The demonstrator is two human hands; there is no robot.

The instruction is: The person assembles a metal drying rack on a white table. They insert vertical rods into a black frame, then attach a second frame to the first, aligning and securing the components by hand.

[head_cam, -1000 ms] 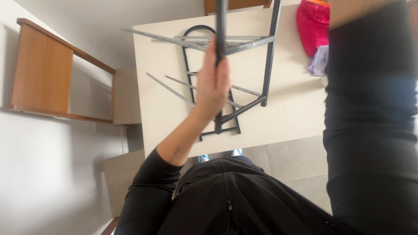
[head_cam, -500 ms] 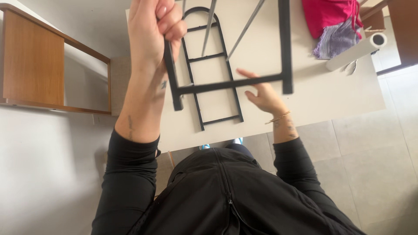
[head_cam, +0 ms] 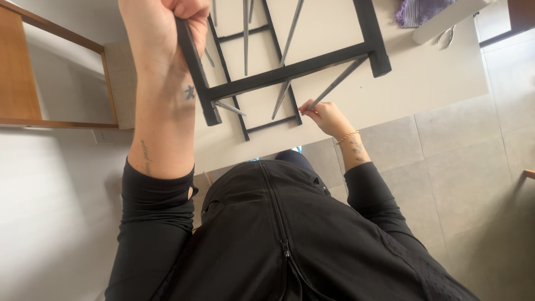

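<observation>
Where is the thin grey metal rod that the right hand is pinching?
Head view, right of centre: the thin grey metal rod slants from the right hand up to the black metal frame.

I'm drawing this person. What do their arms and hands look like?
Both arms wear black sleeves pushed up the forearms. The left hand has small dark tattoo marks along its wrist and forearm. The right hand wears a thin gold bead bracelet, with a small tattoo below it.

The scene is evenly lit by soft daylight, faint shadows are cast on the pale rectangular tabletop (head_cam: 423,83), and slight blur is seen at the edges.
</observation>
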